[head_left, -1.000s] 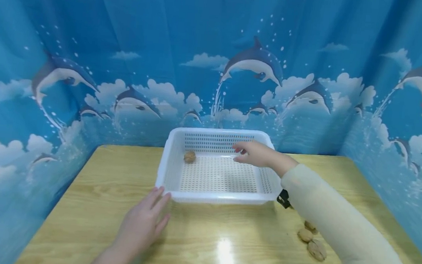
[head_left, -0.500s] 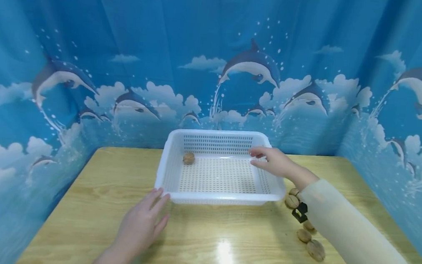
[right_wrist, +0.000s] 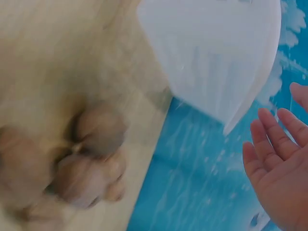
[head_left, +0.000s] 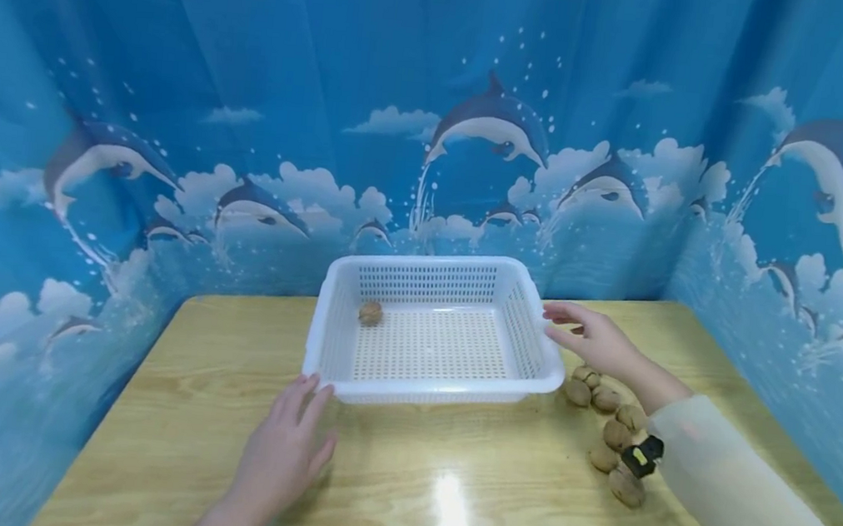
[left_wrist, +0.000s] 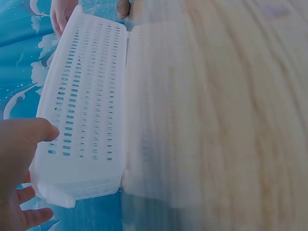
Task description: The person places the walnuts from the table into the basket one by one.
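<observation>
A white perforated plastic basket (head_left: 418, 392) stands toward the back of the table, with one walnut (head_left: 370, 314) lying inside at its left. My left hand (head_left: 277, 451) is at the near left corner, its fingertips right at the rim. In the left wrist view the thumb (left_wrist: 45, 130) overlaps the slotted wall. Beyond the basket's right rim is my right hand (head_left: 591, 340), fingers extended and nothing in them. Several walnuts (head_left: 617, 435) lie in a row on the table below the right forearm. The right wrist view shows the palm (right_wrist: 284, 187) bare beside the basket's end.
The wooden table (head_left: 403, 479) ends at a blue dolphin-print curtain (head_left: 330, 105) behind the basket, which also runs along both sides. A small black device (head_left: 643, 456) sits at the right sleeve, overlapping the walnuts in the head view.
My right hand has moved right, from over the basket to outside its right rim, uncovering more walnuts on the table. The left hand stays at the corner; the walnut inside stays put.
</observation>
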The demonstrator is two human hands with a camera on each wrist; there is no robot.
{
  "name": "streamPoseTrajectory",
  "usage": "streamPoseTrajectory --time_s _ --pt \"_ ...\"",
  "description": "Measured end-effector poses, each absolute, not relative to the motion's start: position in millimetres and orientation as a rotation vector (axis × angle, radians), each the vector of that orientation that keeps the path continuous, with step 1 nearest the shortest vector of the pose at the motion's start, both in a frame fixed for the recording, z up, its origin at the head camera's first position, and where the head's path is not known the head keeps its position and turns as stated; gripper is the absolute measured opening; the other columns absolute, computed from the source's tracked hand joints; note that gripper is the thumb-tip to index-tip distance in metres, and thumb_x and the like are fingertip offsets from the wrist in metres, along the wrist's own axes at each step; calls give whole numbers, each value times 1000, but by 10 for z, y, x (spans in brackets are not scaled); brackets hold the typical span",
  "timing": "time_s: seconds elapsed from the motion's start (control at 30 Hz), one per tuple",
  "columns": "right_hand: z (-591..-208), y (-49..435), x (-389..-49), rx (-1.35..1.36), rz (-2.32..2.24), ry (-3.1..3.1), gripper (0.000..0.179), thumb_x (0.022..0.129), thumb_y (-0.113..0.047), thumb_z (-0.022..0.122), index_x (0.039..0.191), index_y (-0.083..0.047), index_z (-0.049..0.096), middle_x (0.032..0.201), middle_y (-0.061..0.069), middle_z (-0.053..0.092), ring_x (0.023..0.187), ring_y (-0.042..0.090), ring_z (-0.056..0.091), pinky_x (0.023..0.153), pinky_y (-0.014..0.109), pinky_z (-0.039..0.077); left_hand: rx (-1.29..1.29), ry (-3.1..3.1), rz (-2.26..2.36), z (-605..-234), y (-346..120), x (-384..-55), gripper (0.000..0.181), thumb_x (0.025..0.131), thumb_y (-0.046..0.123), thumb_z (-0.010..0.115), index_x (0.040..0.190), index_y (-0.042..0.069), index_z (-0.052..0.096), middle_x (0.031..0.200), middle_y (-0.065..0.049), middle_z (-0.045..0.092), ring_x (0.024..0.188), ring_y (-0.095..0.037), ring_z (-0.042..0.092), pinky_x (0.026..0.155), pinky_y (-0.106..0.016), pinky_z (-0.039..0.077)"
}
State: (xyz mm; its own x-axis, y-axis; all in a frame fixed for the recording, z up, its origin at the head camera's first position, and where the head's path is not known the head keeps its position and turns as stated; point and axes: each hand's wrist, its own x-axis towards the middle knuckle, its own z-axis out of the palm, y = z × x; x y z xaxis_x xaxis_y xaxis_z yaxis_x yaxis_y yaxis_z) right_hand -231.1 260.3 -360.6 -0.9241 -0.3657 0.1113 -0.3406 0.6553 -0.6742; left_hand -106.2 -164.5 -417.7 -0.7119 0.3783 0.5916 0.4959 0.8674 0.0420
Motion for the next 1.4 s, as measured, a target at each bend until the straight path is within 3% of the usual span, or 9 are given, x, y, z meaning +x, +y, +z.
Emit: streamPoseTrajectory --time_s 0.47,1.0,1.4 --pt "-3874 3186 -1971 -530 -1039 2887 47 96 -24 52 131 7 44 125 27 52 113 43 49 87 57 46 -627 -2465 -243 -4235 -1652 -1046 69 69 24 78 126 -2 49 126 -27 47 117 -42 45 83 -52 51" --pt "-4094 3302 -1791 -465 -894 2930 48 91 -24 61 129 3 49 122 28 53 110 45 50 84 59 45 -605 -2484 -250 -4237 -1638 -1036 68 71 24 77 126 -3 49 128 -28 45 119 -42 43 90 -54 46" --pt "-4206 3122 -1909 -673 -772 2959 41 81 -4 69 119 7 57 109 19 61 101 38 57 80 48 52 -607 -2488 -258 -4232 -1634 -1038 66 73 26 74 126 -3 48 129 -28 45 120 -43 42 94 -55 43"
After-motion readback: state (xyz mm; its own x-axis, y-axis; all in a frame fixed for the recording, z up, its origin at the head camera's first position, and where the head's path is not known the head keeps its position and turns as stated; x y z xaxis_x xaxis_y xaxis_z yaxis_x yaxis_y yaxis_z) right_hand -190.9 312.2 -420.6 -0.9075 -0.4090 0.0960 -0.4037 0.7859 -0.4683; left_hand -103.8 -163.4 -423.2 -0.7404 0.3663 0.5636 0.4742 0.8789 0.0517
